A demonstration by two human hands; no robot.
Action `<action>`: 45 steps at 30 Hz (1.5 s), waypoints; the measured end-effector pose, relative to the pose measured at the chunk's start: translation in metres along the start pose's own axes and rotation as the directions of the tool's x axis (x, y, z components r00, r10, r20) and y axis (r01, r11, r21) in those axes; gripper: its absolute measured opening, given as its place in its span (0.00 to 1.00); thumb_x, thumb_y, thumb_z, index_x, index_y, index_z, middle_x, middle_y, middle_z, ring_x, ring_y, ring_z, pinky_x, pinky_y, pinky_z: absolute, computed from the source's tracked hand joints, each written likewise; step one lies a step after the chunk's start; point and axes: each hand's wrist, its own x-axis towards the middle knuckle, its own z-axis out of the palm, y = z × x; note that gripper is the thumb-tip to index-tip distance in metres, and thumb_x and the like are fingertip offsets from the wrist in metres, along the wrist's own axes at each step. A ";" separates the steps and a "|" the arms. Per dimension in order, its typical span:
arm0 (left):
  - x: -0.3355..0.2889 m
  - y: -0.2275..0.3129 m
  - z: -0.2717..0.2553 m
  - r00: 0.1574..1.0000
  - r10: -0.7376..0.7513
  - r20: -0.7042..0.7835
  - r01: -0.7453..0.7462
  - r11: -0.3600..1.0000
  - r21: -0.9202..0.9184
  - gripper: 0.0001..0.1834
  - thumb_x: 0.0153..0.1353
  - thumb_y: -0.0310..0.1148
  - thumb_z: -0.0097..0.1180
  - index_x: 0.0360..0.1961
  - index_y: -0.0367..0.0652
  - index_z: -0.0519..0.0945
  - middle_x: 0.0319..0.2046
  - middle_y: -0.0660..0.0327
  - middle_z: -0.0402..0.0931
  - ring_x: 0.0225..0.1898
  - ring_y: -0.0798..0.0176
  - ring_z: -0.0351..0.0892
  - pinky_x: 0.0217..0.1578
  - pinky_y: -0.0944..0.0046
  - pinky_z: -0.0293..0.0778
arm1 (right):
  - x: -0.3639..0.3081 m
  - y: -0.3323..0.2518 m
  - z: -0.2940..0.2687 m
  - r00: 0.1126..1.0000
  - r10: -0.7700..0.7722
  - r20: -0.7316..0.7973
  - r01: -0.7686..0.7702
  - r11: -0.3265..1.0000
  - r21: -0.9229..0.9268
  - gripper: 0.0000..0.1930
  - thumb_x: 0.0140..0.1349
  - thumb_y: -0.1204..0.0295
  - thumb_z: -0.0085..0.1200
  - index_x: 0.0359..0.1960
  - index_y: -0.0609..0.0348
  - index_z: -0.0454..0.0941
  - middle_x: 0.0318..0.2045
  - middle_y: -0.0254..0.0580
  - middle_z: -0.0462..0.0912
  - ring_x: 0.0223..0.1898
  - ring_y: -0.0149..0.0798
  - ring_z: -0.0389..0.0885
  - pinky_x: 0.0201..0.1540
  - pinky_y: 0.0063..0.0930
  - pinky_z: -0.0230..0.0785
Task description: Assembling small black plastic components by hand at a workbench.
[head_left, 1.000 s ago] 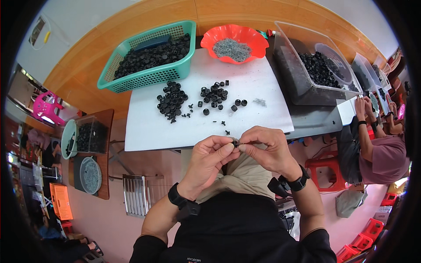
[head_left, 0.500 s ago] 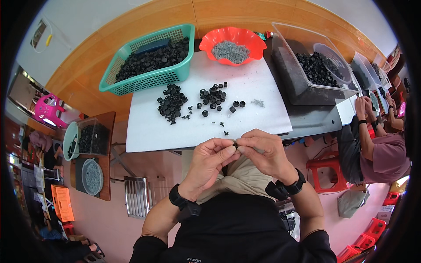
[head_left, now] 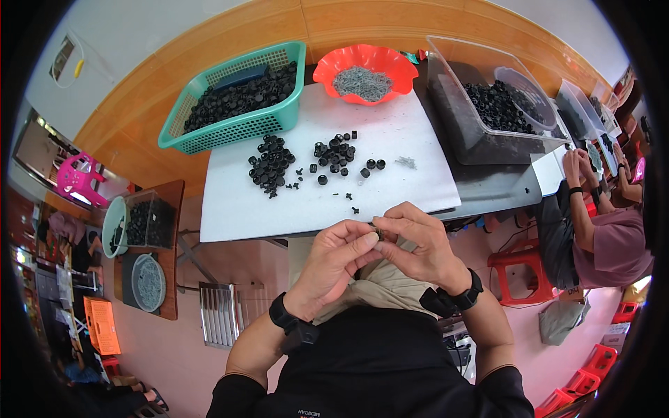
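"Where was the piece?"
"Mid-grip! The left hand and right hand pinched a small dark piece, mostly finger-hidden, by the white sheet!"
"How far along?"
"One in hand, completeness unclear; a left heap and right heap of black parts lay loose!"

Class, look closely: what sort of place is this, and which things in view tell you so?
Probably a small hand-assembly workshop: a green basket heaped with black parts, a red bowl of small grey pieces, and another person off to the right.
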 end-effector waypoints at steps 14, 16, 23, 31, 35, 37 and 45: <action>0.004 -0.001 0.006 0.999 -0.047 -0.014 0.047 0.999 -0.021 0.10 0.70 0.28 0.57 0.51 0.38 0.77 0.45 0.59 0.80 0.45 0.67 0.83 0.52 0.62 0.83 | -0.003 0.000 -0.004 0.999 0.047 0.020 -0.047 0.999 -0.018 0.20 0.60 0.77 0.65 0.55 0.59 0.81 0.40 0.45 0.79 0.34 0.40 0.81 0.36 0.31 0.75; 0.003 -0.001 0.007 0.999 -0.050 -0.013 0.050 0.998 -0.030 0.12 0.70 0.28 0.57 0.53 0.38 0.77 0.46 0.60 0.80 0.46 0.68 0.82 0.52 0.62 0.82 | -0.004 0.001 -0.004 0.998 0.062 0.017 -0.063 0.998 0.015 0.22 0.58 0.82 0.65 0.56 0.61 0.81 0.42 0.44 0.78 0.38 0.34 0.79 0.38 0.25 0.75; 0.005 -0.003 0.009 0.999 -0.047 -0.002 0.047 0.999 -0.005 0.11 0.70 0.28 0.58 0.52 0.39 0.78 0.46 0.60 0.80 0.46 0.67 0.82 0.52 0.62 0.82 | -0.005 0.002 0.000 0.991 0.032 -0.129 -0.016 0.993 0.120 0.19 0.56 0.80 0.68 0.50 0.59 0.84 0.40 0.43 0.81 0.31 0.36 0.82 0.32 0.25 0.77; 0.006 -0.008 0.012 1.000 -0.026 -0.008 0.026 0.999 -0.030 0.09 0.71 0.30 0.57 0.50 0.41 0.78 0.46 0.61 0.81 0.48 0.66 0.82 0.53 0.61 0.80 | -0.012 0.003 0.002 0.975 -0.057 -0.215 0.052 0.998 -0.027 0.15 0.52 0.83 0.68 0.43 0.60 0.84 0.38 0.43 0.84 0.32 0.38 0.86 0.32 0.26 0.79; 0.007 -0.012 0.014 0.999 0.002 -0.040 -0.002 1.000 -0.017 0.09 0.71 0.30 0.56 0.49 0.41 0.78 0.46 0.61 0.81 0.47 0.66 0.82 0.52 0.62 0.81 | -0.011 0.007 0.003 0.966 -0.111 -0.232 0.092 0.992 -0.091 0.15 0.52 0.82 0.68 0.43 0.60 0.83 0.38 0.44 0.84 0.31 0.40 0.86 0.31 0.28 0.79; 0.006 -0.011 0.016 0.998 0.023 -0.062 -0.024 1.000 -0.020 0.08 0.70 0.30 0.59 0.48 0.41 0.79 0.44 0.62 0.82 0.45 0.69 0.82 0.49 0.67 0.81 | -0.011 0.007 0.003 0.962 -0.132 -0.240 0.104 0.986 -0.127 0.15 0.53 0.82 0.67 0.43 0.60 0.83 0.38 0.45 0.84 0.31 0.42 0.86 0.30 0.29 0.79; 0.008 -0.013 0.020 0.992 0.078 -0.100 -0.076 0.997 0.020 0.08 0.69 0.29 0.60 0.47 0.41 0.80 0.44 0.62 0.82 0.44 0.69 0.83 0.48 0.68 0.81 | -0.012 0.010 0.004 0.952 -0.166 -0.258 0.122 0.977 -0.177 0.15 0.53 0.82 0.68 0.44 0.61 0.82 0.38 0.45 0.83 0.30 0.42 0.85 0.29 0.29 0.78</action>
